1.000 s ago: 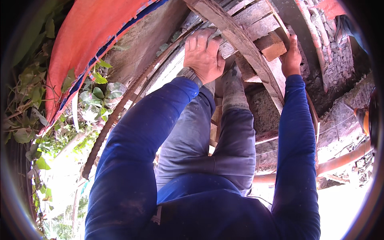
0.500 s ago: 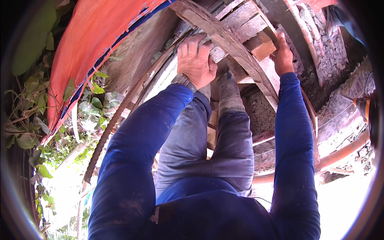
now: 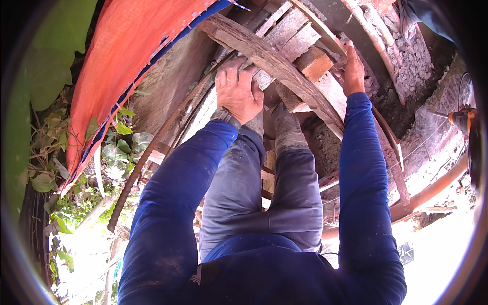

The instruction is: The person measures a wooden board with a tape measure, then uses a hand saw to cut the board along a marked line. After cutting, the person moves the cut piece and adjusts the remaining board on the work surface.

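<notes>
My left hand [image 3: 238, 94], with a watch on its wrist, bends its fingers over the end of a pale, worn wooden board [image 3: 264, 79]. Its thumb points away from the fingers. At the right, my right hand [image 3: 354, 73] grips the edge of a long, narrow wooden strip [image 3: 321, 28] that runs on behind my forearm. One digit stretches up along the strip, while the other fingers are mostly hidden. Between my hands a thick, rough beam [image 3: 274, 58] crosses slantwise. An orange-brown wood block [image 3: 313, 64] sits beside it, and my boots [image 3: 288, 127] stand below.
An orange tarp [image 3: 127, 61] with a blue edge hangs at the left above leafy vines [image 3: 48, 162]. A ribbed steel bar [image 3: 137, 175] slants up beside my left arm. At the right are rubble [image 3: 414, 71], an orange-and-black power tool [image 3: 461, 122] and a brown pipe [image 3: 437, 188].
Both hands and the boards sit slightly farther left in view, and the left hand a little lower. Both hands stay at the wood.
</notes>
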A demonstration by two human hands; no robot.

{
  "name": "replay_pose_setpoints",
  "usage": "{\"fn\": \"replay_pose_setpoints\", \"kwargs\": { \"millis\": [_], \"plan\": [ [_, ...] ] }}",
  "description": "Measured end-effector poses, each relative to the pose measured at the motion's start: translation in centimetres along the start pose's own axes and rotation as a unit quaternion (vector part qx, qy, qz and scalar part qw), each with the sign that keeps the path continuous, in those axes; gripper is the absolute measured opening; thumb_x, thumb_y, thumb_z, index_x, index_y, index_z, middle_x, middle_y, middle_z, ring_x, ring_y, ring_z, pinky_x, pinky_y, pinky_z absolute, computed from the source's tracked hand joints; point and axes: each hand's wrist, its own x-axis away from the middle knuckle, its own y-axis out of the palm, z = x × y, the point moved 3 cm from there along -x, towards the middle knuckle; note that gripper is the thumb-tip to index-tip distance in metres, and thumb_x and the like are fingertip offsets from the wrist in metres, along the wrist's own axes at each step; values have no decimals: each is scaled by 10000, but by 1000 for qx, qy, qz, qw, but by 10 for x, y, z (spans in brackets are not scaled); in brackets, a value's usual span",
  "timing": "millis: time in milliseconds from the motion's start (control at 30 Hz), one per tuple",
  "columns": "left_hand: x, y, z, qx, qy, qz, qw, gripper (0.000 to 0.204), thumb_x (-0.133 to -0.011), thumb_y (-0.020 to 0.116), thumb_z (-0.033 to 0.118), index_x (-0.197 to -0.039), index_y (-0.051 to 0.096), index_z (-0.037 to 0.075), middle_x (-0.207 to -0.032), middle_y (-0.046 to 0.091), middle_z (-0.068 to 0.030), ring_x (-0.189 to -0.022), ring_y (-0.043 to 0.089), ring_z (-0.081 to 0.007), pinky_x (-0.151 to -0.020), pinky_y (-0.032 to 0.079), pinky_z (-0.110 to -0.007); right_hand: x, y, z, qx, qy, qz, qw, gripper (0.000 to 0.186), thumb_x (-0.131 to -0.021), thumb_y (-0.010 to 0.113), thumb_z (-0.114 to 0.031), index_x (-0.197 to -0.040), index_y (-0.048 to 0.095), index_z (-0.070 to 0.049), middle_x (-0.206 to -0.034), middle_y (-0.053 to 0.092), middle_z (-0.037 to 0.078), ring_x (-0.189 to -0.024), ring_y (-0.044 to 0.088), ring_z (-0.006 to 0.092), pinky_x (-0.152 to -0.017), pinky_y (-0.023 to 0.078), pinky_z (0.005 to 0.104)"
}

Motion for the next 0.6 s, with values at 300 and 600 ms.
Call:
{"fn": "replay_pose_setpoints", "kwargs": {
  "millis": [300,600],
  "plan": [
    [-1,1,-2,-1,6,3,1000,460,-803,652,126,-1256,595,68,-1310,569,-209,-1208,538,-426,-1026,428,-561,-3,2,-6,16,-34,30,999,832,-992,611,-673,-1488,598,-6,-1393,645,169,-982,700,255,-803,560,383],
    [-1,1,-2,2,9,6,1000,478,-799,651,143,-1267,591,66,-1322,570,-212,-1217,534,-438,-1046,417,-569,2,7,-4,40,-23,-36,998,517,-981,663,-425,-1268,732,-1,-1091,741,107,-895,711,229,-730,534,358]
  ]
}}
